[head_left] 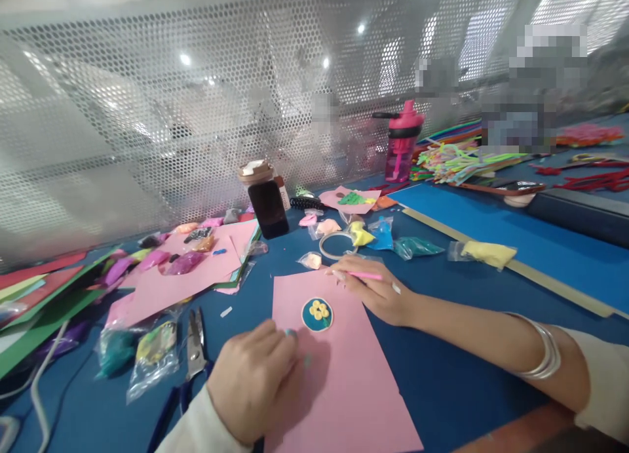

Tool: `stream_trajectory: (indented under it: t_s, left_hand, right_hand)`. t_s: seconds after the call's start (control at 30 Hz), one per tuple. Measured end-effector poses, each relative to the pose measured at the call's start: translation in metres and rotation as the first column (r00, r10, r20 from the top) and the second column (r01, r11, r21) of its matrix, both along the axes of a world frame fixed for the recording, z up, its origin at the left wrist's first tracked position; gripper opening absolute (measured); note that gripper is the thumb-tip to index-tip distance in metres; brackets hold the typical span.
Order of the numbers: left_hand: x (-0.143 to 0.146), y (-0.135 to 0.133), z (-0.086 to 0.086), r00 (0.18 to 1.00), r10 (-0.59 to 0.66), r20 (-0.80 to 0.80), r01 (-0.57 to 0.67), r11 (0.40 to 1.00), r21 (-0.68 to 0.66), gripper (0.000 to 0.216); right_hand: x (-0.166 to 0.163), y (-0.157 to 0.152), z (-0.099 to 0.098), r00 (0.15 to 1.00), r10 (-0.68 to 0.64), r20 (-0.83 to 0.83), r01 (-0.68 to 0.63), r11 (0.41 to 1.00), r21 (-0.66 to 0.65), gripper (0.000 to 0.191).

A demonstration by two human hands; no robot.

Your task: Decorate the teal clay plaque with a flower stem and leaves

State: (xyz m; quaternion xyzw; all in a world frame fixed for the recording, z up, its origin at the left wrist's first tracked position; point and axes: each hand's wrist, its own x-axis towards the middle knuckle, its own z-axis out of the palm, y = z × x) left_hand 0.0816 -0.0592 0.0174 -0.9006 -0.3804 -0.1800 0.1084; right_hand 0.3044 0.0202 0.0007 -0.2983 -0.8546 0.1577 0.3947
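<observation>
A pink sheet of paper (344, 374) lies on the blue table. On it sits a small round blue disc with a pale rim (309, 323), bearing a yellow flower and a bit of green. My left hand (255, 377) is closed over the sheet's left side, with a small teal piece that looks like clay (291, 333) at its fingertips. Beyond the disc, at the sheet's far edge, my right hand (376, 289) is closed around a slim pink stick-shaped tool (366, 276). The tool's tip is partly hidden by the fingers.
Scissors (195, 348) and bagged clay (156, 348) lie left of my left hand. A tape roll (339, 244) and several clay bags lie behind my right hand. A dark cup (268, 207), a pink bottle (403, 145) and pipe cleaners (457, 158) stand or lie farther back.
</observation>
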Motion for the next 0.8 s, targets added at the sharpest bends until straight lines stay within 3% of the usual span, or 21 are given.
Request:
stream_trajectory:
  t_s: [0.03, 0.07, 0.13, 0.2, 0.3, 0.4, 0.57, 0.7, 0.8]
  left_hand:
    - [-0.007, 0.004, 0.001, 0.998, 0.054, 0.018, -0.053, 0.998, -0.025, 0.016]
    - [-0.015, 0.008, 0.001, 0.995, 0.093, 0.022, -0.092, 0.995, -0.049, 0.028]
    - [-0.028, 0.015, -0.002, 0.991, 0.136, 0.000, -0.135, 0.985, -0.106, 0.081]
    - [-0.037, 0.020, -0.009, 0.990, 0.123, -0.070, -0.136, 0.966, -0.222, 0.110]
    - [-0.042, 0.023, -0.016, 0.982, 0.115, -0.148, -0.165, 0.906, -0.390, 0.112]
    - [-0.040, 0.024, -0.015, 0.976, 0.138, -0.168, -0.201, 0.867, -0.456, 0.109]
    - [-0.036, 0.021, -0.008, 0.966, 0.187, -0.177, -0.250, 0.846, -0.471, 0.108]
    - [-0.036, 0.020, -0.007, 0.947, 0.237, -0.215, -0.312, 0.836, -0.452, 0.107]
    - [-0.038, 0.022, -0.010, 0.902, 0.345, -0.259, -0.425, 0.813, -0.397, 0.101]
  right_hand:
    - [0.003, 0.003, -0.001, 1.000, -0.011, 0.019, 0.010, 1.000, 0.030, 0.023]
    - [0.005, 0.007, -0.002, 0.999, -0.023, 0.037, 0.021, 0.998, 0.051, 0.023]
    - [0.009, 0.012, -0.004, 0.996, -0.057, 0.073, 0.052, 0.996, 0.074, 0.024]
    - [0.012, 0.016, -0.005, 0.986, -0.108, 0.127, 0.097, 0.991, 0.090, 0.024]
    - [0.014, 0.017, -0.005, 0.950, -0.203, 0.237, 0.167, 0.973, 0.161, 0.031]
    - [0.014, 0.017, -0.005, 0.920, -0.271, 0.284, 0.213, 0.953, 0.217, 0.036]
    - [0.012, 0.015, -0.003, 0.921, -0.259, 0.292, 0.213, 0.960, 0.182, 0.036]
    - [0.011, 0.008, -0.002, 0.895, -0.216, 0.390, 0.170, 0.974, 0.149, 0.053]
    - [0.011, 0.004, -0.002, 0.871, -0.198, 0.450, 0.161, 0.980, 0.120, 0.060]
